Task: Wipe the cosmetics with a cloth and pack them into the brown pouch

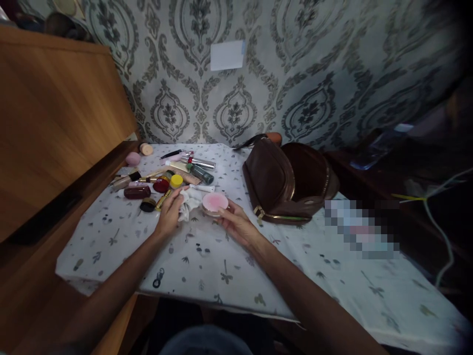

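While the right fingers [228, 215] grip a round pink compact [215, 201] by its near right edge, the left fingers [180, 190] are closed around a crumpled white tissue [187, 206]. The compact sits between the two sets of fingers, its pink face turned up; I cannot tell whether the tissue touches it, or whether it is lifted off the counter [199, 276]. The step in hand looks like wiping the compact. The next move, as I judge it, calls for a firm right hold and a light pass of the tissue toward the right fingers, over the pink face.

Just beyond the tissue lies a small white tube [203, 188], near enough to be knocked by the left fingers. To their left are a dark jar [148, 205] and a dark red bottle [137, 192], and past their tips a yellow lid [176, 181] and a green bottle [200, 173]. Right of the right fingers, well apart, a brown bag [268, 172] gapes open. Farther off, beyond the left fingers, rests a pink sponge [133, 158]. Farthest is the patterned wall [234, 113], with a white card [226, 55] on it.
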Demonstrator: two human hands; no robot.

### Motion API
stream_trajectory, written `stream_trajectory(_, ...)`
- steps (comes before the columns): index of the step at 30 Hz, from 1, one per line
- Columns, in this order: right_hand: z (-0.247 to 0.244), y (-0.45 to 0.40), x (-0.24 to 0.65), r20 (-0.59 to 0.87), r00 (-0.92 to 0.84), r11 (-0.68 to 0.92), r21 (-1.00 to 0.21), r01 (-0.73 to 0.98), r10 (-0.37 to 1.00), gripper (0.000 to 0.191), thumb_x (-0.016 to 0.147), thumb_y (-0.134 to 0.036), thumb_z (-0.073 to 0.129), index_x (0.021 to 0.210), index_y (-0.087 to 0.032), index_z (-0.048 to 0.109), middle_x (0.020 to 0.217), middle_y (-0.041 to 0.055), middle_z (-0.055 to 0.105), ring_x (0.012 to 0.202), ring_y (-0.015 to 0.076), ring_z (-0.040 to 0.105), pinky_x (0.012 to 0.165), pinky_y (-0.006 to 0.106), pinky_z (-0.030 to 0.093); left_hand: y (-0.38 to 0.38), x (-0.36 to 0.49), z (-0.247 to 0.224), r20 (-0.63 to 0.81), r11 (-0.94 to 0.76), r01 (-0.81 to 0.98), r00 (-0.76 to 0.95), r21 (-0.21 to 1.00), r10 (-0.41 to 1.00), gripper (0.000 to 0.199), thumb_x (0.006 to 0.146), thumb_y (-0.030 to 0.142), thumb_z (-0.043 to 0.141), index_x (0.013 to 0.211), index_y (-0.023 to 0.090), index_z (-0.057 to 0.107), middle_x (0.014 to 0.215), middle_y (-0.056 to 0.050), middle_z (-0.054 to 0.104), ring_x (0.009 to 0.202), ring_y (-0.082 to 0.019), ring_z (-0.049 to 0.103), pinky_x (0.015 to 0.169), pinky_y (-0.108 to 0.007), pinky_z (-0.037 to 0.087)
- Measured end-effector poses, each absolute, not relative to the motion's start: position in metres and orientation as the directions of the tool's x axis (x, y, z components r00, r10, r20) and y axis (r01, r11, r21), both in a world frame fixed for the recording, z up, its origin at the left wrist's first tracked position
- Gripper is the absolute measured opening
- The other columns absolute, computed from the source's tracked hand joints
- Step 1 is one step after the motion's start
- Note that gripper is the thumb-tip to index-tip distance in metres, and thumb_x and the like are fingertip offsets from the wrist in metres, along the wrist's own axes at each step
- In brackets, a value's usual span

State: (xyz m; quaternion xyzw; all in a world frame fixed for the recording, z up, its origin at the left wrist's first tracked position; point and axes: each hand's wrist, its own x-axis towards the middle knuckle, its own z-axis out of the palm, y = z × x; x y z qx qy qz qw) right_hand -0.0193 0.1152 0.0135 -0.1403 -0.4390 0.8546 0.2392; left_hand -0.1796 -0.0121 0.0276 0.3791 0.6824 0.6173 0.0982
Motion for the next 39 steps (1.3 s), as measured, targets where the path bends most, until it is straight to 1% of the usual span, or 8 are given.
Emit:
stream_trajectory(4, 0.014, 0.108, -0.021, 0.021, -0.802, -0.297, -0.923, -0.245, 0.597, 0.055, 0.058, -0.030, 0.088, 0.108, -0.021, 0.067, 0.107, 0.0041, 0.072, 0.100, 0.0220, 0.066, 0.091, 0.035, 0.053, -0.017, -0.164, 0.027, 0.676, -0.190, 0.766, -0.386, 0.614, 0.628, 0.038, 0.098, 0.033, 0.044, 0.129, 0.019, 0.060, 0.128, -0.012, 0.064, 0.120, -0.023, 0.058, 0.106, -0.040, 0.044)
stream_trajectory(9, 0.014, 0.100, -0.018, 0.082, -0.846, -0.176, -0.963, -0.203, 0.527, 0.049, 0.058, -0.032, 0.085, 0.101, -0.020, 0.065, 0.096, 0.0022, 0.070, 0.096, 0.0244, 0.065, 0.085, 0.036, 0.053, -0.008, -0.148, 0.025, 0.587, -0.297, 0.909, 0.075, 0.292, 0.806, 0.038, 0.100, 0.028, 0.041, 0.134, 0.022, 0.056, 0.138, -0.012, 0.058, 0.134, -0.025, 0.048, 0.113, -0.047, 0.036)
stream_trajectory(17, 0.013, 0.097, -0.019, 0.135, -0.863, -0.151, -0.960, -0.236, 0.486, 0.057, 0.062, -0.031, 0.086, 0.111, -0.023, 0.057, 0.107, 0.0031, 0.068, 0.095, 0.0196, 0.064, 0.087, 0.034, 0.052, -0.003, -0.163, 0.027, 0.310, 0.018, 0.604, -0.433, 0.797, 0.847, 0.048, 0.100, 0.050, 0.030, 0.075, 0.018, 0.055, 0.065, -0.001, 0.057, 0.061, -0.015, 0.056, 0.056, -0.027, 0.047)
stream_trajectory(23, 0.008, 0.097, -0.020, 0.285, -0.812, 0.111, -0.958, -0.266, 0.509, 0.062, 0.074, -0.042, 0.078, 0.127, -0.022, 0.054, 0.125, 0.0090, 0.063, 0.108, 0.0238, 0.062, 0.093, 0.037, 0.052, -0.006, -0.161, 0.021, 0.169, -0.050, 0.267, -0.446, 0.962, 0.879, 0.046, 0.096, 0.059, 0.038, 0.083, 0.018, 0.054, 0.066, 0.002, 0.051, 0.051, -0.011, 0.050, 0.036, -0.020, 0.036)
stream_trajectory(27, 0.006, 0.101, -0.017, 0.330, -0.786, 0.320, -0.931, -0.178, 0.523, 0.062, 0.082, -0.042, 0.069, 0.137, -0.022, 0.050, 0.126, 0.0089, 0.063, 0.103, 0.0226, 0.063, 0.089, 0.037, 0.052, -0.006, -0.165, 0.020, 0.298, -0.067, 0.454, -0.458, 0.888, 0.838, 0.039, 0.099, 0.049, 0.041, 0.102, 0.017, 0.063, 0.076, -0.001, 0.063, 0.057, -0.012, 0.057, 0.051, -0.023, 0.049)
stream_trajectory(31, 0.006, 0.101, -0.013, 0.335, -0.751, 0.474, -0.880, -0.034, 0.568, 0.059, 0.082, -0.038, 0.065, 0.137, -0.021, 0.048, 0.112, 0.0068, 0.068, 0.085, 0.0192, 0.063, 0.080, 0.034, 0.053, -0.009, -0.165, 0.019, 0.559, -0.112, 0.771, -0.346, 0.628, 0.753, 0.034, 0.099, 0.035, 0.046, 0.120, 0.016, 0.063, 0.115, -0.011, 0.070, 0.107, -0.023, 0.064, 0.095, -0.038, 0.052)
stream_trajectory(36, 0.008, 0.094, -0.014, 0.283, -0.771, 0.552, -0.827, 0.105, 0.571, 0.023, 0.085, -0.039, 0.057, 0.092, -0.018, 0.060, 0.072, 0.0017, 0.064, 0.063, 0.0164, 0.057, 0.062, 0.028, 0.047, -0.011, -0.159, 0.018, 0.683, -0.197, 0.940, -0.049, 0.278, 0.729, 0.033, 0.098, 0.028, 0.049, 0.127, 0.023, 0.062, 0.131, -0.008, 0.064, 0.126, -0.023, 0.055, 0.107, -0.041, 0.046)
stream_trajectory(39, 0.008, 0.094, -0.015, 0.262, -0.773, 0.550, -0.825, 0.131, 0.578, 0.021, 0.084, -0.038, 0.056, 0.078, -0.019, 0.058, 0.069, 0.0023, 0.062, 0.062, 0.0165, 0.055, 0.062, 0.028, 0.045, -0.009, -0.159, 0.016, 0.656, -0.197, 0.946, -0.023, 0.259, 0.754, 0.032, 0.098, 0.030, 0.049, 0.126, 0.025, 0.063, 0.132, -0.007, 0.064, 0.126, -0.022, 0.055, 0.106, -0.039, 0.047)
